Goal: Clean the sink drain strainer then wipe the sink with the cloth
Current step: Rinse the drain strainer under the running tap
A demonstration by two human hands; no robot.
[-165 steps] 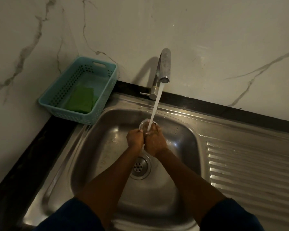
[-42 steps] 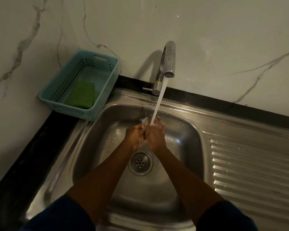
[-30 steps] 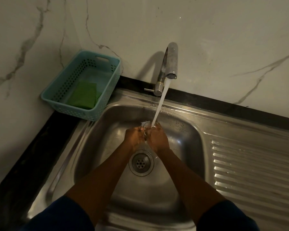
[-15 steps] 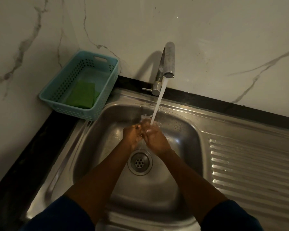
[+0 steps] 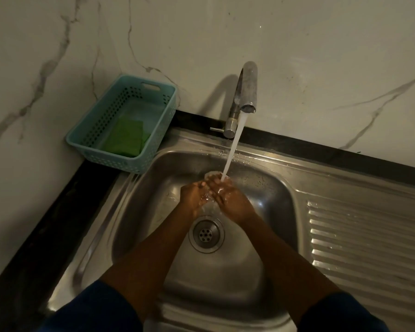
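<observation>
My left hand (image 5: 193,195) and my right hand (image 5: 230,200) are pressed together in the steel sink (image 5: 268,195), under the running water (image 5: 233,144) from the tap (image 5: 246,92). Both close around a small round pale object, the drain strainer (image 5: 211,174). Only its far rim shows above my fingertips; the rest is hidden by my fingers and the splash. The drain opening (image 5: 206,234) with its perforated centre lies just below my wrists. A folded green cloth (image 5: 126,137) lies in the teal basket (image 5: 98,154) at the sink's back left corner.
A ribbed steel drainboard (image 5: 369,236) runs off to the right of the bowl. A black counter edge (image 5: 46,224) borders the sink on the left and along the back. Marble-patterned wall stands behind and to the left.
My hands have kept rubbing the strainer under the stream, shifting slightly. The strainer's rim shows a little more above my fingers than half a second ago. The water keeps running.
</observation>
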